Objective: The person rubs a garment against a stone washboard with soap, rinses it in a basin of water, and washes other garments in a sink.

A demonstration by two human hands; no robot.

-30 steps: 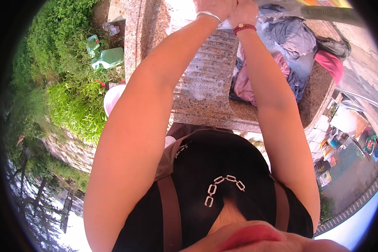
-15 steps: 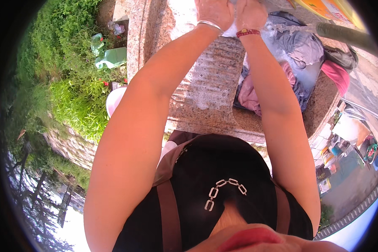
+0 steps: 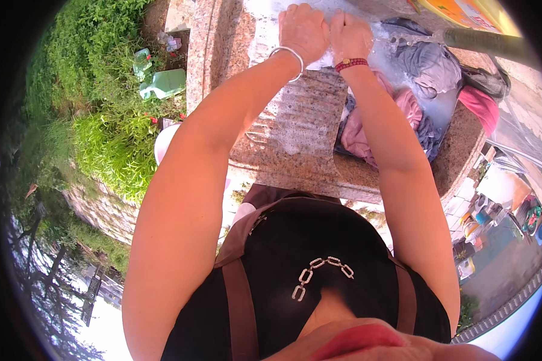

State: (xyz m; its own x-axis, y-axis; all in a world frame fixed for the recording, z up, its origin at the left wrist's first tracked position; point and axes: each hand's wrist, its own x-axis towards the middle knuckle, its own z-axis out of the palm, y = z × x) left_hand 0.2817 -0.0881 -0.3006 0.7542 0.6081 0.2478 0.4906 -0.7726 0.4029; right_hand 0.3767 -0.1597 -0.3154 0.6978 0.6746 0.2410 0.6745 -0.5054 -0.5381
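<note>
At the far end of a ribbed stone washboard [image 3: 307,111], my left hand [image 3: 304,33] is closed, knuckles up, a silver bangle at its wrist. Close beside it, my right hand [image 3: 350,39] is also closed, below it a red bracelet. Both grip what looks like a wet white cloth [image 3: 324,62], mostly hidden under the fingers and blurred by suds. Right of the board, a stone basin holds soapy water with a grey garment [image 3: 427,66] and a pink garment [image 3: 361,135].
A thick greenish pipe [image 3: 494,48] reaches in from the right, water running from its end. Behind it stands a yellow and orange container [image 3: 473,15]. A bright pink cloth [image 3: 480,108] hangs over the basin's right rim. Left of the stone sink [image 3: 203,57] lie a green plastic jug [image 3: 167,83] and plants.
Both hands have slid toward me, down the washboard, still closed and side by side. The garments in the basin look much the same.
</note>
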